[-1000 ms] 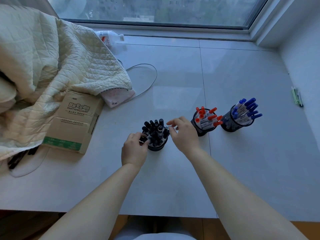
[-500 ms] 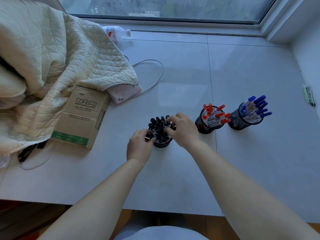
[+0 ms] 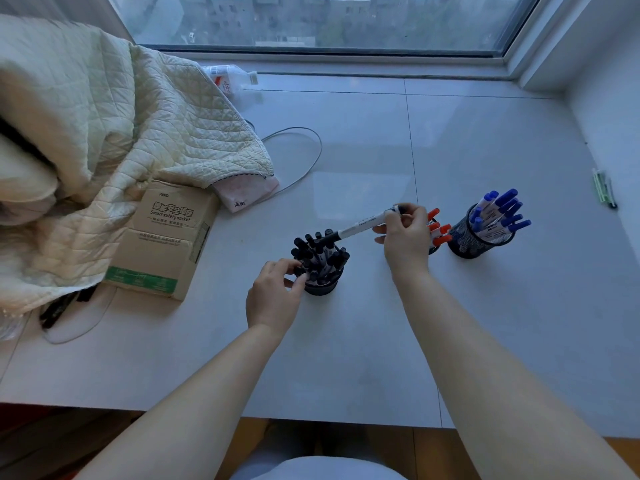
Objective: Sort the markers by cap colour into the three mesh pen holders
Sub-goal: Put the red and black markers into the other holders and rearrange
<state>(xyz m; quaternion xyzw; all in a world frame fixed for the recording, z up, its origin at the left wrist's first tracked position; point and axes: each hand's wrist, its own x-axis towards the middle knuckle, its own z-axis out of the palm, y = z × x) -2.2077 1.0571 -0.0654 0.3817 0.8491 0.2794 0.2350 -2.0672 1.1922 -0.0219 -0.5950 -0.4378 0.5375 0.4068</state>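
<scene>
marker axis: black-capped marker [image 3: 360,226] lies near level, long axis running lower-left to upper-right, black cap end over the black holder [image 3: 320,284], other end toward the red holder.
marker look: white barrel with small print, dark at both ends.
right hand [image 3: 407,237]: fingers pinch the marker's upper-right end, above the table.
left hand [image 3: 275,294]: fingers curled round the black holder's near-left rim.
blue holder [image 3: 465,240]: far right, blue caps fanned right.
</scene>
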